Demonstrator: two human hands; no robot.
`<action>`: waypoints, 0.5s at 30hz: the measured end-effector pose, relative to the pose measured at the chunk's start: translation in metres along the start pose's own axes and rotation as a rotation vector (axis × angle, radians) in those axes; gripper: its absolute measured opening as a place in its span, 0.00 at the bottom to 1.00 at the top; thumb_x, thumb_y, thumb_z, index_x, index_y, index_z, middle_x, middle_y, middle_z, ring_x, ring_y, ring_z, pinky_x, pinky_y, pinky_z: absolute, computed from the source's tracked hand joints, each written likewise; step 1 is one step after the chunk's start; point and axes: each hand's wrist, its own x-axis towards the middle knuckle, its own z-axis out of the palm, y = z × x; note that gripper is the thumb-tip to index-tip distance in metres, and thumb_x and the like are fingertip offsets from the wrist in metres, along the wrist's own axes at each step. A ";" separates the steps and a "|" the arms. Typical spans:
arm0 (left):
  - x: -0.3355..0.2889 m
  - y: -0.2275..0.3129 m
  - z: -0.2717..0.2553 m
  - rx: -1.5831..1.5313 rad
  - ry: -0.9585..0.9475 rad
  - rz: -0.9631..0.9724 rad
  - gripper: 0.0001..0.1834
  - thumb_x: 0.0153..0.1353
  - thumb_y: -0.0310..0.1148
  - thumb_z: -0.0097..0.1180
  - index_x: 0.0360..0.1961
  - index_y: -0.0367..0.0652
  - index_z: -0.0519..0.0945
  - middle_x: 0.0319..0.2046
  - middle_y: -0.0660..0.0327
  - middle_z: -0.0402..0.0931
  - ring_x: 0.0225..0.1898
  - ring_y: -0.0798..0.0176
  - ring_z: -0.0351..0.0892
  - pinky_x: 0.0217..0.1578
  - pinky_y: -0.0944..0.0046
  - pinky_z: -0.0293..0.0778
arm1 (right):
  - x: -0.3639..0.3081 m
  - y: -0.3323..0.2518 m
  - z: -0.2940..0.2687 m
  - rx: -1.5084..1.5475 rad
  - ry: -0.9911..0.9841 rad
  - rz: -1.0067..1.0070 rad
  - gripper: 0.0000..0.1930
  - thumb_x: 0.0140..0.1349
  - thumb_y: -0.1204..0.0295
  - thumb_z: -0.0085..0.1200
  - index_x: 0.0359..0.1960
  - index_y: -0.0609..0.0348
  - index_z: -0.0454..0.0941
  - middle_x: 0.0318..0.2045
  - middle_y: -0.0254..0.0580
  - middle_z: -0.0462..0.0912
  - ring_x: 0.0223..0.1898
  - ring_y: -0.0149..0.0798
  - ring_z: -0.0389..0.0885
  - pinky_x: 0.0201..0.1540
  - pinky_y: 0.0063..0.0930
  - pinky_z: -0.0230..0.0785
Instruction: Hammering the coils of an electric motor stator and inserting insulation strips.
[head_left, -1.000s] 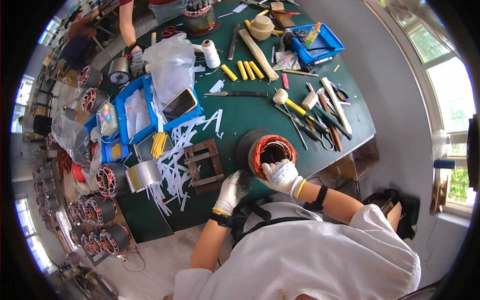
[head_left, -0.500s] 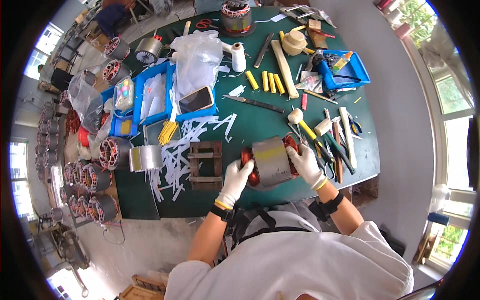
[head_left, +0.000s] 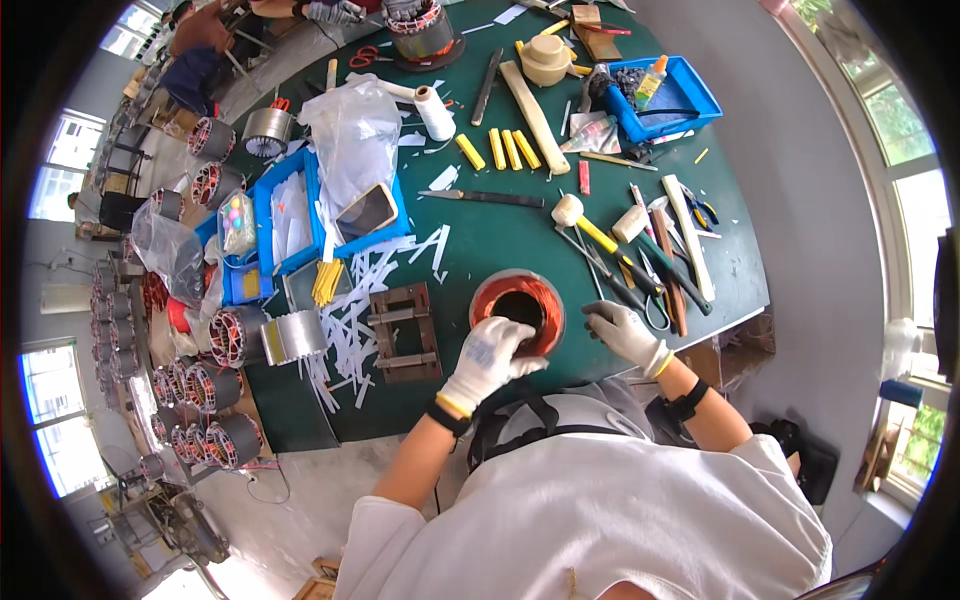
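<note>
Here, copper-red winding [head_left: 546, 308] rings a dark hollow [head_left: 517, 307]; left hand [head_left: 488, 362] touches, grip unclear; right hand [head_left: 627, 335] half-open.

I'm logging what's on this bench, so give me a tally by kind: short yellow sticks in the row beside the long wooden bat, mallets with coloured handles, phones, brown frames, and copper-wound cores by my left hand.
Short yellow sticks: 4
Mallets with coloured handles: 2
Phone: 1
Brown frame: 1
Copper-wound core: 1
Total: 9
</note>
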 end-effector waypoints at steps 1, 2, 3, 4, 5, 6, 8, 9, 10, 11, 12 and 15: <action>-0.001 -0.001 -0.006 -0.085 0.106 0.045 0.18 0.50 0.41 0.72 0.35 0.44 0.77 0.27 0.58 0.77 0.29 0.50 0.76 0.35 0.50 0.73 | 0.004 -0.011 0.002 0.090 0.139 -0.071 0.21 0.65 0.61 0.54 0.54 0.62 0.75 0.40 0.58 0.85 0.45 0.56 0.84 0.48 0.44 0.74; -0.007 0.006 -0.015 0.035 0.237 -0.059 0.13 0.54 0.34 0.69 0.34 0.44 0.76 0.27 0.59 0.77 0.30 0.50 0.77 0.35 0.49 0.73 | 0.003 -0.027 0.007 0.000 0.248 -0.149 0.21 0.65 0.59 0.54 0.52 0.63 0.75 0.39 0.59 0.84 0.44 0.57 0.84 0.46 0.45 0.74; -0.016 -0.001 -0.017 0.123 0.359 -0.233 0.10 0.57 0.31 0.67 0.34 0.44 0.76 0.27 0.59 0.78 0.29 0.51 0.79 0.33 0.51 0.73 | 0.005 -0.045 0.009 -0.092 0.357 -0.224 0.21 0.66 0.58 0.55 0.50 0.64 0.75 0.37 0.60 0.84 0.42 0.59 0.84 0.44 0.46 0.74; -0.021 -0.004 -0.015 0.114 0.369 -0.446 0.12 0.57 0.35 0.68 0.34 0.43 0.76 0.26 0.59 0.77 0.28 0.50 0.79 0.31 0.52 0.74 | 0.006 -0.064 0.012 -0.133 0.316 -0.180 0.24 0.65 0.54 0.56 0.48 0.64 0.73 0.32 0.60 0.84 0.38 0.60 0.84 0.42 0.48 0.74; -0.023 -0.008 -0.011 0.109 0.383 -0.662 0.15 0.58 0.38 0.68 0.35 0.42 0.76 0.25 0.59 0.77 0.27 0.49 0.79 0.30 0.52 0.74 | 0.003 -0.092 0.013 -0.226 0.232 -0.136 0.28 0.64 0.51 0.56 0.51 0.66 0.70 0.29 0.58 0.84 0.34 0.60 0.84 0.38 0.49 0.75; -0.019 -0.004 -0.007 0.160 0.146 -0.835 0.24 0.57 0.48 0.67 0.41 0.40 0.74 0.24 0.56 0.78 0.25 0.46 0.80 0.29 0.52 0.75 | 0.009 -0.103 0.019 -0.396 0.196 -0.082 0.29 0.64 0.51 0.56 0.51 0.67 0.69 0.28 0.58 0.84 0.33 0.60 0.85 0.36 0.49 0.75; -0.018 0.009 0.007 0.208 -0.052 -0.847 0.31 0.58 0.51 0.64 0.50 0.39 0.68 0.29 0.47 0.82 0.31 0.39 0.83 0.34 0.46 0.77 | 0.021 -0.105 0.035 -0.617 0.218 -0.091 0.27 0.66 0.54 0.53 0.51 0.68 0.66 0.25 0.57 0.83 0.29 0.58 0.85 0.30 0.48 0.75; -0.018 0.013 0.013 0.165 -0.097 -0.885 0.32 0.58 0.49 0.63 0.53 0.38 0.65 0.32 0.44 0.83 0.33 0.38 0.84 0.36 0.44 0.78 | 0.022 -0.098 0.039 -0.619 0.222 -0.089 0.27 0.66 0.54 0.53 0.51 0.68 0.66 0.25 0.57 0.83 0.29 0.58 0.85 0.30 0.48 0.75; -0.022 0.008 0.017 0.096 -0.047 -0.881 0.29 0.59 0.43 0.60 0.54 0.38 0.63 0.34 0.42 0.83 0.35 0.35 0.83 0.38 0.42 0.77 | 0.021 -0.101 0.042 -0.620 0.230 -0.075 0.24 0.66 0.55 0.52 0.49 0.67 0.66 0.25 0.57 0.83 0.29 0.58 0.85 0.30 0.48 0.76; -0.030 0.004 0.017 0.094 -0.045 -0.882 0.29 0.59 0.43 0.60 0.54 0.38 0.63 0.34 0.42 0.83 0.35 0.35 0.83 0.38 0.42 0.77 | 0.020 -0.104 0.045 -0.620 0.238 -0.060 0.22 0.66 0.57 0.51 0.47 0.66 0.67 0.25 0.57 0.83 0.29 0.57 0.85 0.30 0.47 0.76; -0.039 0.001 0.016 0.058 -0.028 -0.837 0.28 0.59 0.41 0.60 0.55 0.39 0.63 0.33 0.42 0.83 0.35 0.35 0.83 0.38 0.42 0.77 | 0.014 -0.106 0.048 -0.602 0.215 -0.046 0.20 0.66 0.58 0.51 0.46 0.64 0.67 0.27 0.56 0.84 0.31 0.57 0.86 0.33 0.48 0.76; -0.056 -0.010 0.007 0.012 -0.054 -0.760 0.27 0.58 0.38 0.59 0.54 0.40 0.65 0.31 0.44 0.83 0.34 0.35 0.83 0.38 0.42 0.77 | 0.012 -0.092 0.058 -0.612 0.225 -0.175 0.21 0.65 0.58 0.53 0.47 0.64 0.67 0.21 0.54 0.82 0.25 0.59 0.83 0.28 0.51 0.75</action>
